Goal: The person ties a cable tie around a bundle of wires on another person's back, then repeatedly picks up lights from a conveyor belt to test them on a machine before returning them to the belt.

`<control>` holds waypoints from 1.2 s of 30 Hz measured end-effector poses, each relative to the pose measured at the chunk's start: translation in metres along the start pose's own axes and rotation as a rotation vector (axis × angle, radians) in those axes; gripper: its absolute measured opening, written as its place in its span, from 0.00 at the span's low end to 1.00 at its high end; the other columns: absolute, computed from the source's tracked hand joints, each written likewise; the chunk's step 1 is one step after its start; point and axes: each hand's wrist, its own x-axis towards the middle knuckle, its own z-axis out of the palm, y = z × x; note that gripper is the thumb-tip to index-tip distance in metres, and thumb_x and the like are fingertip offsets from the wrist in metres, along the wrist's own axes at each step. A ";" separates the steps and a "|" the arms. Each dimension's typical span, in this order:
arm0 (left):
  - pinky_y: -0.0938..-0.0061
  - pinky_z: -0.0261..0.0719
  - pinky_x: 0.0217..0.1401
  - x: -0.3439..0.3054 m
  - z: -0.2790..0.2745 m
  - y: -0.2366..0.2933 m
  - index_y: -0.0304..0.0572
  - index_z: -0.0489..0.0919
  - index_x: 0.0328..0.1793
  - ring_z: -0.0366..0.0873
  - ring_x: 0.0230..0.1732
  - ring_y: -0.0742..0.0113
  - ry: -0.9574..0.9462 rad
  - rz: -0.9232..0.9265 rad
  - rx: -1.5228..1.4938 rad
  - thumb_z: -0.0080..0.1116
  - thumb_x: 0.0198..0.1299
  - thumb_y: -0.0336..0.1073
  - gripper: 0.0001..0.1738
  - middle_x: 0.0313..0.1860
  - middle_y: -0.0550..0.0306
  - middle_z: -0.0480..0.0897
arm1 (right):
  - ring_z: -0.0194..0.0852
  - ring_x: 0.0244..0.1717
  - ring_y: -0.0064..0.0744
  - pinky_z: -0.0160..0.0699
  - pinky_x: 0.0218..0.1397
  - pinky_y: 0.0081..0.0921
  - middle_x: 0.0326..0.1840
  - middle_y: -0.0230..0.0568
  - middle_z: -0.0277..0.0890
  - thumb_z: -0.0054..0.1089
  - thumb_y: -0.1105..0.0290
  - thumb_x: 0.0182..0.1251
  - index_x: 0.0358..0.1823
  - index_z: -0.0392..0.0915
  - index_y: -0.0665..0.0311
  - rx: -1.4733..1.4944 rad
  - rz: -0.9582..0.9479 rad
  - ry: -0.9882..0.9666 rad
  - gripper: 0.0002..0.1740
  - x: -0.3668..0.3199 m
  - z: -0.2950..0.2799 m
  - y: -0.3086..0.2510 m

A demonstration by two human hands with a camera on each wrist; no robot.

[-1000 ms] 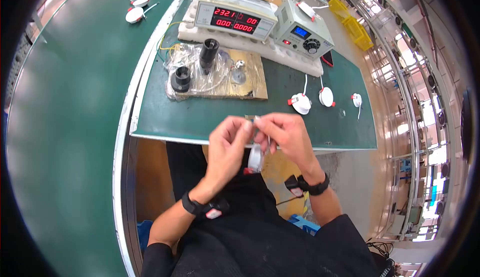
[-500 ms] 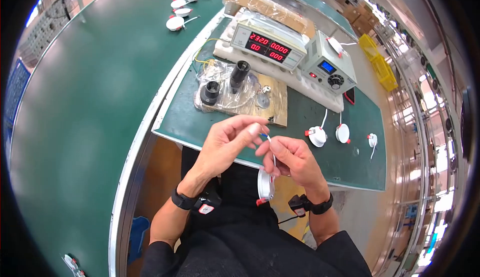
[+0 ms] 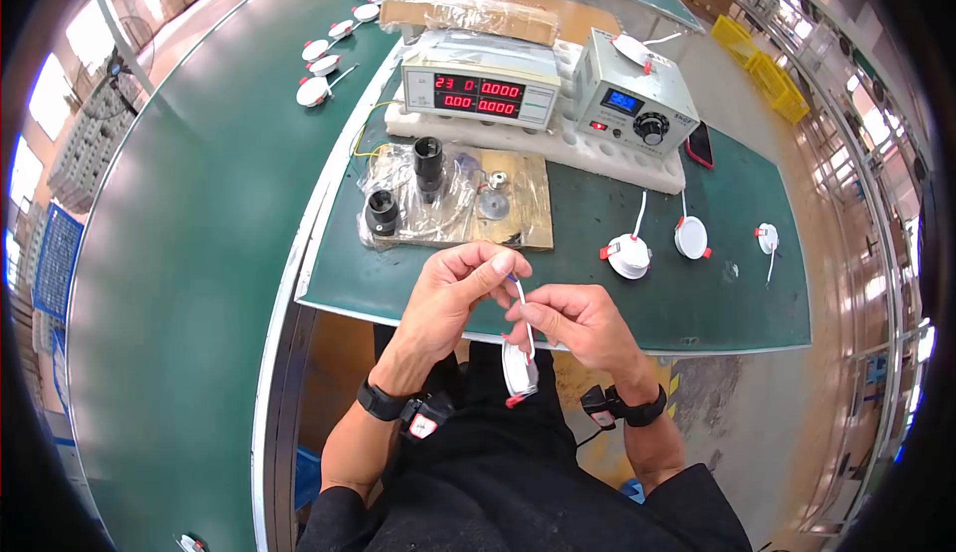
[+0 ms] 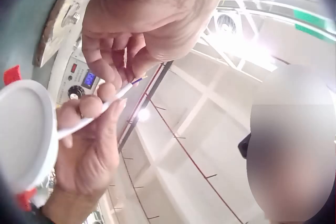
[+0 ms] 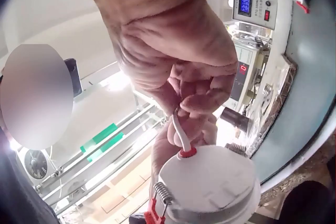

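A white round downlight (image 3: 518, 368) with red-tipped spring clips hangs by its white cable (image 3: 525, 305) below the hands, over the table's front edge. My right hand (image 3: 581, 325) pinches that cable between thumb and fingers partway along. Just above it, my left hand (image 3: 453, 298) pinches the cable's far end, where a thin blue wire (image 4: 137, 81) shows at the fingertips in the left wrist view. In the right wrist view the downlight's back (image 5: 207, 176) faces up, with the cable leaving through a red grommet (image 5: 187, 152).
Behind the hands lies a plastic-wrapped board (image 3: 523, 223) with two black sockets. A meter with red digits (image 3: 483, 89) and a grey box with a dial (image 3: 637, 104) stand on white foam (image 3: 558, 139). Other downlights (image 3: 627, 255) lie at the right; several more (image 3: 314, 91) are on the left bench.
The hands' fingertips were close together at first; the right hand has since slid lower along the cable, away from the left. The head view has shifted. More of the downlight shows below the hands.
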 end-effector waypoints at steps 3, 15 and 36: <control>0.77 0.81 0.41 0.004 0.011 -0.004 0.33 0.84 0.49 0.81 0.34 0.75 0.217 0.092 0.101 0.58 0.76 0.41 0.15 0.44 0.56 0.86 | 0.81 0.29 0.17 0.78 0.31 0.17 0.32 0.40 0.87 0.62 0.69 0.77 0.44 0.85 0.72 0.092 0.009 0.087 0.11 0.002 -0.001 0.009; 0.81 0.77 0.36 0.003 -0.013 -0.025 0.34 0.85 0.48 0.78 0.33 0.79 0.340 0.336 0.527 0.61 0.73 0.34 0.09 0.36 0.63 0.84 | 0.77 0.22 0.17 0.73 0.25 0.16 0.27 0.38 0.85 0.65 0.70 0.74 0.41 0.85 0.71 -0.057 0.062 0.222 0.09 0.025 0.019 0.001; 0.61 0.92 0.55 0.001 0.007 -0.051 0.37 0.61 0.77 0.87 0.54 0.45 0.005 -0.284 -0.260 0.58 0.67 0.23 0.34 0.61 0.45 0.81 | 0.69 0.18 0.14 0.64 0.20 0.15 0.25 0.35 0.81 0.58 0.64 0.79 0.38 0.81 0.70 0.104 0.059 0.221 0.15 0.106 -0.029 0.039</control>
